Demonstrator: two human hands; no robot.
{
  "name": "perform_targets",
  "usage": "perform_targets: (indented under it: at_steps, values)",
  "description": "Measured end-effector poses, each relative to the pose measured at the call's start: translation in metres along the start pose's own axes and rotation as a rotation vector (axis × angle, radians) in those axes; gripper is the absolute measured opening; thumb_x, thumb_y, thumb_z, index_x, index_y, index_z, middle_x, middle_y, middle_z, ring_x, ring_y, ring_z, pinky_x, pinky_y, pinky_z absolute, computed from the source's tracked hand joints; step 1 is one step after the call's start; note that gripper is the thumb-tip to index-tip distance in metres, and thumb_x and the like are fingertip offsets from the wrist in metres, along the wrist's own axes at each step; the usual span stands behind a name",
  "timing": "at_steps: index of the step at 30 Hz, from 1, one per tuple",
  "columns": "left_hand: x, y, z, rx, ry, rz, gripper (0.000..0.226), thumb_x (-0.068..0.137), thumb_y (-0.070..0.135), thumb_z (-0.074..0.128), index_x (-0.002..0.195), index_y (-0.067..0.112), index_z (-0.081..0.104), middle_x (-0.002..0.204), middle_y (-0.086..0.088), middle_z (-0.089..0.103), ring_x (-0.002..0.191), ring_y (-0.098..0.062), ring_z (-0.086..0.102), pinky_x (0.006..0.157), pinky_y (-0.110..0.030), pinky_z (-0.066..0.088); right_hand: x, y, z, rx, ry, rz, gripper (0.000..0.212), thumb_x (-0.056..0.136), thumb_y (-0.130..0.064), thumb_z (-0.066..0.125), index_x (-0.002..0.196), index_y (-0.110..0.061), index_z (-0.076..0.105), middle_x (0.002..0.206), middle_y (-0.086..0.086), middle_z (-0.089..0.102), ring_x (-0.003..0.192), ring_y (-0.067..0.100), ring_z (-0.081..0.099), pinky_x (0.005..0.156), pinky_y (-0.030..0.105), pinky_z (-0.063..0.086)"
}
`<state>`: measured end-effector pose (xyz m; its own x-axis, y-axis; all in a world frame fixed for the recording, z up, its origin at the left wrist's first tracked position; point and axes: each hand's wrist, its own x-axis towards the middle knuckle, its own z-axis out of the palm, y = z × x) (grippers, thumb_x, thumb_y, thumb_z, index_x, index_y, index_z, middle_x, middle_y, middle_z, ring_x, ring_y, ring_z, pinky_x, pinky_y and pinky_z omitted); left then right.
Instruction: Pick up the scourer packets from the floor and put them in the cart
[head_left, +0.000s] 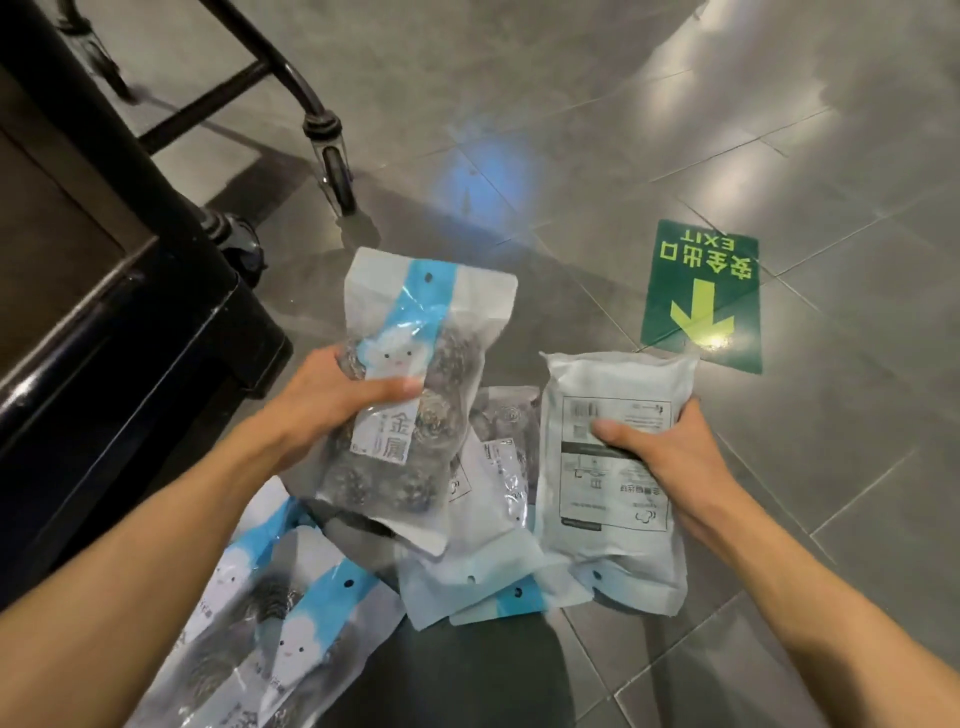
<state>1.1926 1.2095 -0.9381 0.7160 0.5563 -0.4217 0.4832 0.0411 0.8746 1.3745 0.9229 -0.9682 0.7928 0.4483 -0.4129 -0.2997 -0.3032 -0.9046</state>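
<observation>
A scourer packet with a blue stripe is gripped at its middle by the left hand, thumb across the front, and is held above the grey tiled floor. A second packet, printed back up, is gripped by the right hand. More packets are lying heaped on the floor beneath and between the arms. The black cart is seen at the left, its castor beside it. A green exit sticker is fixed to the tiles at the right.

We see the left hand gripping one scourer packet, the right hand gripping another packet, above more packets on the floor.
</observation>
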Motion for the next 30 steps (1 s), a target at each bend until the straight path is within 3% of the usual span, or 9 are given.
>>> perform_targets:
  at_steps: [4, 9, 14, 17, 19, 24, 30]
  values:
    - [-0.046, 0.058, 0.005, -0.199, 0.131, 0.019, 0.057, 0.056, 0.029, 0.091, 0.108, 0.013, 0.076, 0.099, -0.006, 0.081, 0.094, -0.024, 0.077, 0.087, -0.038, 0.059, -0.040, -0.072, -0.023, 0.039, 0.033, -0.048, 0.064, 0.073, -0.007, 0.090, 0.128, -0.010, 0.058, 0.114, 0.007, 0.078, 0.101, 0.026, 0.077, 0.087, 0.051, 0.062]
    - [-0.137, 0.197, -0.005, -0.204, 0.110, 0.040, 0.043, 0.073, 0.016, 0.088, 0.113, 0.011, 0.074, 0.103, -0.008, 0.080, 0.098, -0.028, 0.077, 0.090, -0.043, 0.060, -0.128, -0.231, -0.056, 0.130, 0.014, -0.030, 0.056, 0.077, -0.004, 0.084, 0.128, -0.007, 0.062, 0.108, 0.007, 0.080, 0.093, 0.024, 0.079, 0.069, 0.036, 0.065]
    - [-0.263, 0.412, -0.037, -0.169, 0.073, 0.091, 0.033, 0.078, 0.016, 0.087, 0.108, 0.021, 0.073, 0.097, 0.003, 0.081, 0.090, -0.015, 0.078, 0.077, -0.029, 0.060, -0.247, -0.452, -0.097, 0.154, 0.040, -0.020, 0.068, 0.064, -0.019, 0.090, 0.125, -0.012, 0.061, 0.108, 0.006, 0.080, 0.093, 0.023, 0.079, 0.074, 0.039, 0.065]
    - [-0.344, 0.549, -0.057, -0.180, 0.093, 0.159, 0.028, 0.080, 0.015, 0.085, 0.106, 0.018, 0.074, 0.089, 0.008, 0.081, 0.080, -0.007, 0.077, 0.065, -0.019, 0.057, -0.327, -0.580, -0.123, 0.166, 0.051, -0.050, 0.055, 0.071, -0.013, 0.090, 0.117, -0.016, 0.060, 0.106, 0.004, 0.080, 0.088, 0.020, 0.079, 0.070, 0.036, 0.065]
    - [-0.390, 0.622, -0.066, -0.193, 0.092, 0.204, 0.029, 0.080, 0.015, 0.085, 0.107, 0.015, 0.074, 0.089, 0.005, 0.081, 0.080, -0.009, 0.077, 0.065, -0.020, 0.057, -0.377, -0.645, -0.142, 0.158, 0.067, -0.073, 0.047, 0.076, -0.011, 0.089, 0.113, -0.018, 0.061, 0.101, 0.002, 0.081, 0.088, 0.020, 0.079, 0.071, 0.036, 0.065]
    - [-0.474, 0.721, -0.070, -0.192, 0.060, 0.288, 0.036, 0.077, 0.022, 0.087, 0.110, 0.017, 0.074, 0.095, 0.003, 0.081, 0.088, -0.015, 0.078, 0.075, -0.029, 0.061, -0.477, -0.730, -0.177, 0.180, 0.115, -0.133, 0.057, 0.076, -0.016, 0.089, 0.126, -0.012, 0.062, 0.106, 0.004, 0.080, 0.093, 0.023, 0.079, 0.083, 0.045, 0.064]
    - [-0.516, 0.754, -0.046, -0.205, -0.125, 0.322, 0.032, 0.078, 0.022, 0.087, 0.107, 0.018, 0.074, 0.091, 0.001, 0.081, 0.081, -0.014, 0.078, 0.060, -0.021, 0.057, -0.565, -0.746, -0.192, 0.274, 0.275, -0.195, 0.045, 0.079, -0.009, 0.086, 0.117, -0.016, 0.063, 0.106, 0.004, 0.081, 0.094, 0.023, 0.079, 0.082, 0.042, 0.064]
